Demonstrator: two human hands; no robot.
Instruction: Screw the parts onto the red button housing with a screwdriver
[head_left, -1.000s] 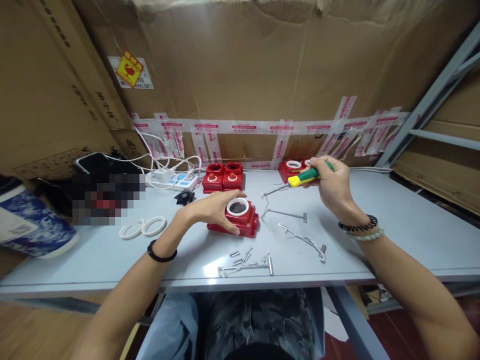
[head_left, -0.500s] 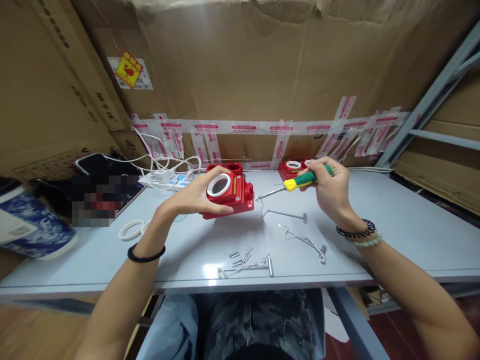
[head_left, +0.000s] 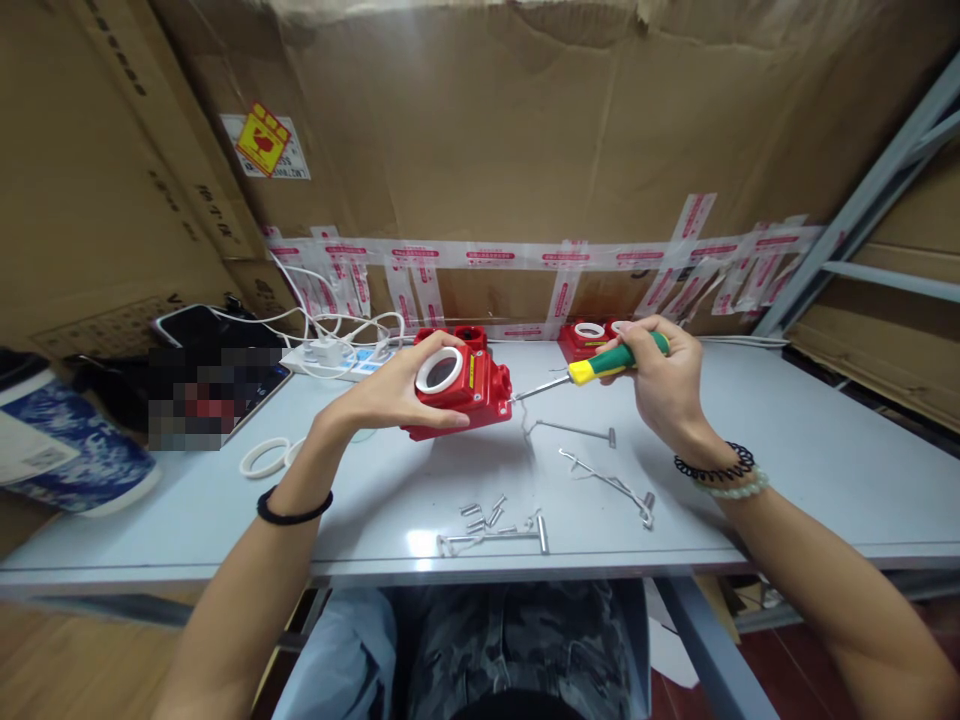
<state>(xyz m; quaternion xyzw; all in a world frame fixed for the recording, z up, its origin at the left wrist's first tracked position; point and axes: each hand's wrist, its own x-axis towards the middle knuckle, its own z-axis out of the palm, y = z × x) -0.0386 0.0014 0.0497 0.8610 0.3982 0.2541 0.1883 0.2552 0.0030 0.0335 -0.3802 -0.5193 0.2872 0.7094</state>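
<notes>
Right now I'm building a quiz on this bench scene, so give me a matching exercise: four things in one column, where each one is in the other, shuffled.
Things:
1. red housing
2. screwdriver
3. loose screws
4. white rings

Places:
A. lying on the table left of the left forearm
B. gripped in the right hand, tip at the housing's side
C. held tilted above the table by the left hand
D. scattered near the table's front edge

Pairs: 1-C, 2-B, 3-D, 4-A
</notes>
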